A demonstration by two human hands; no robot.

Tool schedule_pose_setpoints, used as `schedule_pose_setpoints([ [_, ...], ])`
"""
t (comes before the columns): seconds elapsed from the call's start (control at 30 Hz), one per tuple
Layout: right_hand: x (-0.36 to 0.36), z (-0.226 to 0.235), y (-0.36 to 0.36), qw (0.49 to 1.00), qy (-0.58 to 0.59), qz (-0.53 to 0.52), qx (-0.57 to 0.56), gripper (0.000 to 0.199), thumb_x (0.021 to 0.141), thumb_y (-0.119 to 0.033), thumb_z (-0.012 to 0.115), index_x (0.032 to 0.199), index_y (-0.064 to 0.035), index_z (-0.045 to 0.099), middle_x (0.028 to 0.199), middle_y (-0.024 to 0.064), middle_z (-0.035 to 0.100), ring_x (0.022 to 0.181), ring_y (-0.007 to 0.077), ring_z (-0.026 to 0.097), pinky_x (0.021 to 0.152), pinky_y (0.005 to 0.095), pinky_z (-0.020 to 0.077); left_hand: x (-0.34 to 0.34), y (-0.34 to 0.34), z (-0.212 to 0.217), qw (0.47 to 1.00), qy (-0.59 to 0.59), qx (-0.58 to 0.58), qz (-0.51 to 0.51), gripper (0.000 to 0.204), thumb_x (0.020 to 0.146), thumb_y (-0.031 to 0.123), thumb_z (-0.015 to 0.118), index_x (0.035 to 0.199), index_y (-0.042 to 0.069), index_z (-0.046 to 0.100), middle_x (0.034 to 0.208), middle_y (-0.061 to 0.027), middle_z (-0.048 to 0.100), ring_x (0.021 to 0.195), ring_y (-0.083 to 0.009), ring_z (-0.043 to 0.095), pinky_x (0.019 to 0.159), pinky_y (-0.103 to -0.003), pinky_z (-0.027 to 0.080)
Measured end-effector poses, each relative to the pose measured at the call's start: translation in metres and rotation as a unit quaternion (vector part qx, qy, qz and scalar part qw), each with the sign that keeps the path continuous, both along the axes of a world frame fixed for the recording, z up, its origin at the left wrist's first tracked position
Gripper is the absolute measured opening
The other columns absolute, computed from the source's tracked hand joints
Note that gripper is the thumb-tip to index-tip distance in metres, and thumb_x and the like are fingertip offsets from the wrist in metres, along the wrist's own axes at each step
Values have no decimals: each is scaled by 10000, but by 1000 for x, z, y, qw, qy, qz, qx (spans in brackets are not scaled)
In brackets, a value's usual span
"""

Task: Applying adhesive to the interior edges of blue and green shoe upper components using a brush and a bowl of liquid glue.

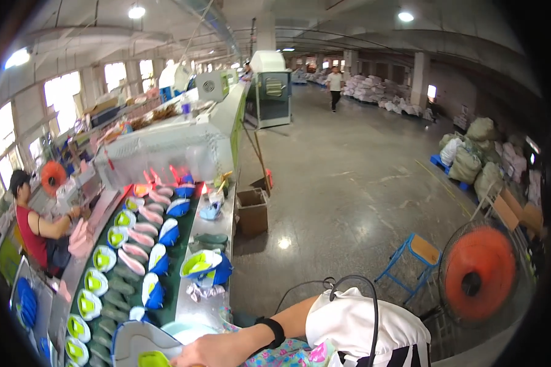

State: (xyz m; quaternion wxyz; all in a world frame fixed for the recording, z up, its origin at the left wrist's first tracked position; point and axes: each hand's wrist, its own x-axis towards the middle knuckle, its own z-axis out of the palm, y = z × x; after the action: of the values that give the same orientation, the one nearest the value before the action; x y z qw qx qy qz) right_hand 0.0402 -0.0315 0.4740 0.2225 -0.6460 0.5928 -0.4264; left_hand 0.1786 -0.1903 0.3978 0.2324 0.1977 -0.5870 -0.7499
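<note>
My right hand (207, 351) reaches in from the lower right, wearing a black wristband. Its fingers look curled; the picture's lower edge cuts them off, so what they hold is hidden. Right beside the fingers is a white and blue shoe upper (142, 344) with a lime-green lining. Behind the hand, a pale round bowl-like object (190, 330) partly shows. My left hand is out of the picture. Rows of white and lime shoe uppers (96, 281), grey-green soles (117, 300), pink soles (142, 227) and blue and white uppers (158, 259) lie on a green conveyor belt (179, 260).
The belt's metal edge holds another lime and blue upper (203, 266) and dark soles (211, 238). Beyond stands a long machine (165, 156) with red glow. A cardboard box (251, 211), blue stool (415, 257) and orange fan (477, 275) stand rightward. One person (37, 226) sits left; another (335, 85) stands far off.
</note>
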Motion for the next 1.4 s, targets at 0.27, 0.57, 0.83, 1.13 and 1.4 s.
schedule_pose_setpoints([
  [0.27,5,-35,-16,988,-47,144,-23,332,931,-183,609,1224,-26,597,1187,131,637,1026,259,634,848,343,513,79,16,-59,934,121,198,272,446,887,0,591,1311,21,453,1220,-100,576,1005,-185,604,851,-345,523],
  [0.57,-45,-52,-12,958,-214,-184,-55,424,1026,-357,428,960,9,631,890,100,689,607,63,521,442,176,365,113,71,-64,961,72,142,225,519,873,128,668,1339,27,463,1128,-76,613,1005,-154,587,886,-289,486],
  [0.83,-81,-98,-2,950,-114,-272,-105,529,1038,-446,313,840,-32,576,765,21,526,673,92,456,658,262,373,106,74,-48,984,-4,124,-127,582,910,145,630,1421,22,381,1465,-129,408,1313,-205,422,1115,-353,299],
  [1.13,-83,-117,-5,923,-297,-244,8,172,925,-110,593,913,50,656,740,52,624,597,100,539,544,236,423,101,58,-50,931,106,348,-24,621,915,134,599,1458,73,304,1436,-129,432,1300,-278,450,1076,-444,388],
  [1.4,-53,-188,-33,957,-152,-225,104,167,799,-83,737,927,21,713,822,100,711,729,131,663,660,243,506,131,79,-54,950,-100,295,-16,404,782,-33,652,1182,-25,596,1202,-156,630,967,-182,628,860,-295,504],
])
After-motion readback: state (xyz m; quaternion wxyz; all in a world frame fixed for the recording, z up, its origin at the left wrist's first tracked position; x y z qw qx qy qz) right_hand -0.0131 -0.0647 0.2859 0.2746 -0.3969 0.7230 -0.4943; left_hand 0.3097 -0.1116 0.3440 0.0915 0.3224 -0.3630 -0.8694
